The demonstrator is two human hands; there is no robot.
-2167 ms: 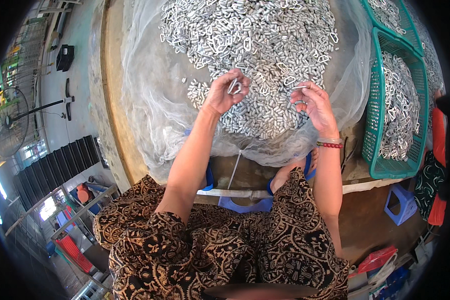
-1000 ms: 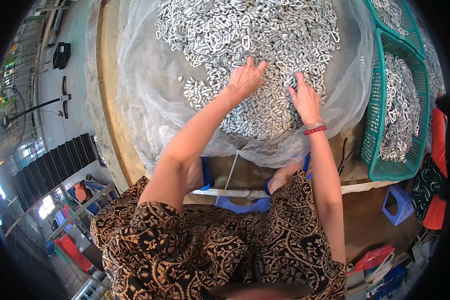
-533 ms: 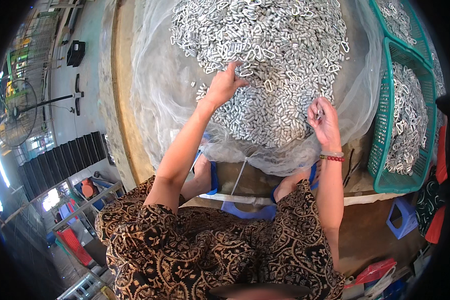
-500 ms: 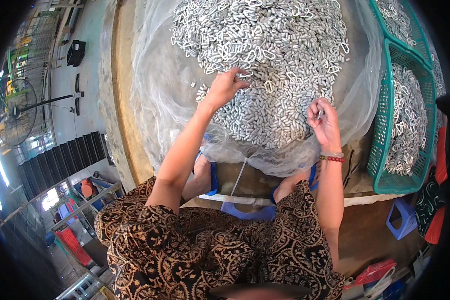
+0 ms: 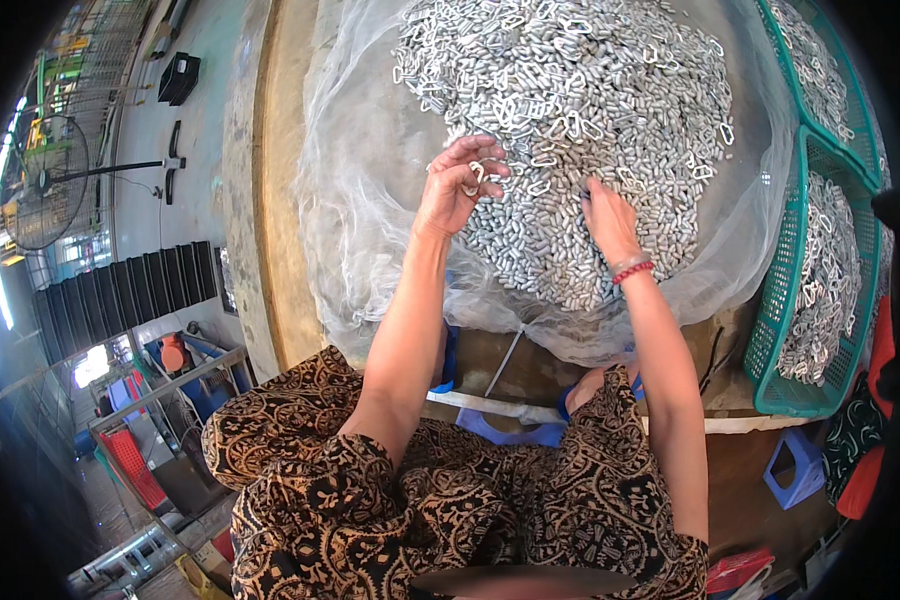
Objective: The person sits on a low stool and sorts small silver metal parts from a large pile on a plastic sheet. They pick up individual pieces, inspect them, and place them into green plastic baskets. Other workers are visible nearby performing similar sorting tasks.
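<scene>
A heap of small grey capsule-shaped pieces (image 5: 540,235), mixed with bright oblong metal loops (image 5: 515,105), lies on a sheer white net (image 5: 355,190). At the heap's left edge, my left hand (image 5: 450,195) is raised with curled fingers, a pale metal loop (image 5: 477,172) between thumb and fingers. My right hand (image 5: 612,222) reaches into the middle of the heap, its thumb and fingertips drawn together among the pieces. What lies between those fingertips is hidden. A red bead bracelet (image 5: 633,270) circles the right wrist.
Two green plastic baskets (image 5: 775,340) filled with metal loops stand at the right. A blue stool (image 5: 795,468) is at the lower right. To the left are a concrete ledge (image 5: 260,200), a standing fan (image 5: 55,180) and a black crate (image 5: 179,79).
My right hand has moved left and inward onto the heap. My left hand has lifted off the heap and turned, now with a loop in its fingers. The view has shifted slightly.
</scene>
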